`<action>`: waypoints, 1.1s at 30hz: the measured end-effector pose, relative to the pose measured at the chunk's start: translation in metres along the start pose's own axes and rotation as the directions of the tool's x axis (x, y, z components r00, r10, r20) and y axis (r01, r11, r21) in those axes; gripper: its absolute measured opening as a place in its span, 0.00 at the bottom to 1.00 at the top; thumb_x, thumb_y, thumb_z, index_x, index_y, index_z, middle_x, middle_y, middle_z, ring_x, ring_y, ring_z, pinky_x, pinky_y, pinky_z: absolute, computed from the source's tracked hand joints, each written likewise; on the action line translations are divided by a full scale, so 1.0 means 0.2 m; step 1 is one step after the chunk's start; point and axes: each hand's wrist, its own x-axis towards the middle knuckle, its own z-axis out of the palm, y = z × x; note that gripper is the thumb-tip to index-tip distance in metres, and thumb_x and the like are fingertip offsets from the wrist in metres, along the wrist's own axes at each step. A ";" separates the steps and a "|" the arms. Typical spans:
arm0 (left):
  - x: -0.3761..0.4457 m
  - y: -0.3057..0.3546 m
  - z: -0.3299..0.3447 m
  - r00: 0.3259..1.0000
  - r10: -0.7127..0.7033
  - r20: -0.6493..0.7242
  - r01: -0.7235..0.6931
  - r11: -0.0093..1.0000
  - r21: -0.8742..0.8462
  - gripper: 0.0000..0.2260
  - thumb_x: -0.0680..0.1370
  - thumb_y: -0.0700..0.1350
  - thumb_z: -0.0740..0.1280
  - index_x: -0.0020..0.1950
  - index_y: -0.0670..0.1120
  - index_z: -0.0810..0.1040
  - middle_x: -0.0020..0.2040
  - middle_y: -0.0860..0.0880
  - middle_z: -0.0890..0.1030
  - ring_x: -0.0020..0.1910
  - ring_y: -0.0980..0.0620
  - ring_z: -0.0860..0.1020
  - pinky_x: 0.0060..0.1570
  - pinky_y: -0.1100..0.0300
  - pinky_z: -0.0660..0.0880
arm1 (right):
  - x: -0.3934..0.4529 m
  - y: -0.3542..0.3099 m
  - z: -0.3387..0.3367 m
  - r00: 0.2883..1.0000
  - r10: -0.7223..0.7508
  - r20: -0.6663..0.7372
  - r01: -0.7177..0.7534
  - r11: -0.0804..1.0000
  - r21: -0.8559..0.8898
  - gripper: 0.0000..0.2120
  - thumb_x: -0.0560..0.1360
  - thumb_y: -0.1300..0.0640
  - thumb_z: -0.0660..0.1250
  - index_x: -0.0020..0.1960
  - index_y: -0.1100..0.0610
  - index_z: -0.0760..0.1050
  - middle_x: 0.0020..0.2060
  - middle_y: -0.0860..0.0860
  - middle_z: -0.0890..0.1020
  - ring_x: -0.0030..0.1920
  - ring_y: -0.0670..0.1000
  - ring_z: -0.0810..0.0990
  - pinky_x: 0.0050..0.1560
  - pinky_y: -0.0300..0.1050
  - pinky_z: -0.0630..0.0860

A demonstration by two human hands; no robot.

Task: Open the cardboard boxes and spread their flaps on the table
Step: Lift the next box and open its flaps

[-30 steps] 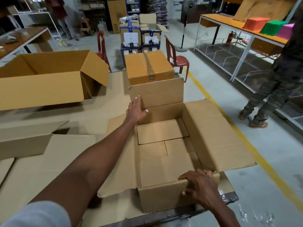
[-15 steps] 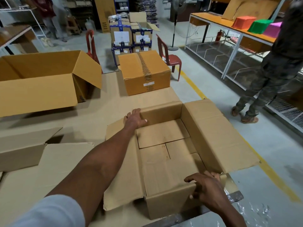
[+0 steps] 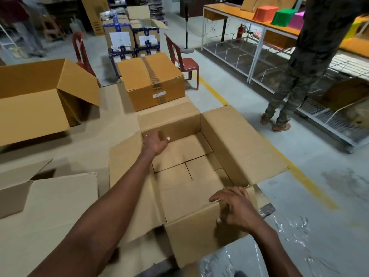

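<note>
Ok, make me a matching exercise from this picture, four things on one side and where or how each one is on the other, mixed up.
Things:
1. sealed taped brown cardboard box
2. red plastic chair
3. left hand
4. right hand

States:
A. on the near wall of the open brown cardboard box
B. on the floor beyond the table's far end
C. at the open box's far wall
D. closed, on the table behind the open box

Pairs: 1-D, 2-B, 3-C, 4-A
</note>
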 end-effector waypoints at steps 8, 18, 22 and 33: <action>-0.70 0.52 0.31 0.967 0.243 0.079 -0.210 0.931 -0.299 0.11 0.81 0.55 0.67 0.58 0.53 0.83 0.62 0.54 0.81 0.61 0.55 0.78 0.57 0.57 0.73 | -0.09 0.20 -0.10 0.966 -0.052 -0.255 0.174 0.857 0.485 0.11 0.75 0.48 0.74 0.56 0.40 0.82 0.56 0.34 0.81 0.64 0.39 0.74 0.62 0.43 0.74; -1.00 1.23 0.84 0.977 0.164 -0.139 -0.213 0.818 -0.534 0.07 0.81 0.52 0.68 0.52 0.52 0.85 0.53 0.58 0.85 0.56 0.60 0.81 0.54 0.62 0.74 | -0.19 0.79 -0.62 0.929 0.174 -0.328 0.150 0.631 0.761 0.14 0.77 0.60 0.71 0.59 0.45 0.80 0.52 0.40 0.85 0.53 0.42 0.83 0.55 0.38 0.78; -1.09 1.40 1.02 0.982 0.114 -0.150 -0.180 0.802 -0.569 0.06 0.81 0.48 0.68 0.49 0.52 0.85 0.50 0.57 0.86 0.53 0.59 0.81 0.51 0.65 0.73 | -0.20 1.01 -0.80 0.936 0.210 -0.283 0.117 0.572 0.812 0.14 0.77 0.60 0.71 0.59 0.46 0.80 0.50 0.45 0.85 0.49 0.45 0.84 0.51 0.39 0.79; -0.64 1.63 1.08 0.972 0.005 -0.236 -0.133 0.838 -0.529 0.06 0.81 0.47 0.68 0.53 0.51 0.85 0.53 0.57 0.85 0.53 0.66 0.79 0.46 0.76 0.71 | 0.42 1.44 -1.08 0.974 0.148 -0.171 0.064 0.545 0.836 0.08 0.78 0.56 0.71 0.54 0.45 0.82 0.47 0.42 0.85 0.48 0.44 0.83 0.52 0.46 0.79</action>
